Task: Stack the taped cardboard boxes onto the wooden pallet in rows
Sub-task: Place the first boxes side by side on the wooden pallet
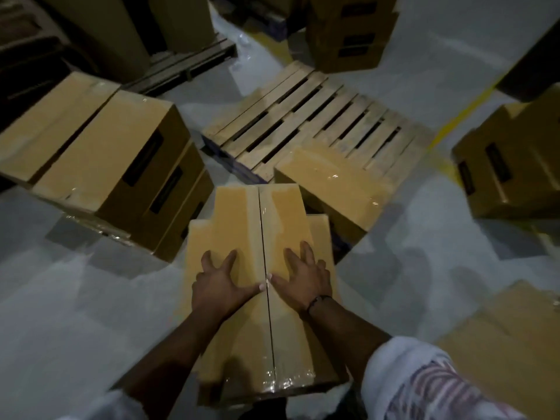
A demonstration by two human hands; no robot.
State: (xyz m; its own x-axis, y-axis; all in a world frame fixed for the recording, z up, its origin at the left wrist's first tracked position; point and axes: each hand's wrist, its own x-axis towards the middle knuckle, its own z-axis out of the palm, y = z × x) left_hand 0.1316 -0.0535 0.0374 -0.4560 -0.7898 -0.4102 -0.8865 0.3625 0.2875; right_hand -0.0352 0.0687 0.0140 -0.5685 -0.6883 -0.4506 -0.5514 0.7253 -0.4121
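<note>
Stacks of taped cardboard boxes (pixel 100 153) are standing around a wooden pallet (pixel 318 116) in a dim warehouse, where a yellow line (pixel 463 113) is running across the pale floor (pixel 60 298) and a second pallet (pixel 188 62) is carrying tall cartons (pixel 178 19).

The box nearest me (pixel 242 225) is warm yellow-tan with a thin dark seam (pixel 263 237) under shiny clear tape (pixel 281 384); the stacked boxes (pixel 100 153) to my left are the same tan on top, darker brown on the sides, with black labels (pixel 142 162). The pallet (pixel 303 116) is pale wood striped by dark gaps, on a pale grey floor (pixel 75 298) crossed by a yellow line (pixel 466 109). My right sleeve (pixel 424 386) is white with reddish stripes, its wristband (pixel 318 300) black.
</note>
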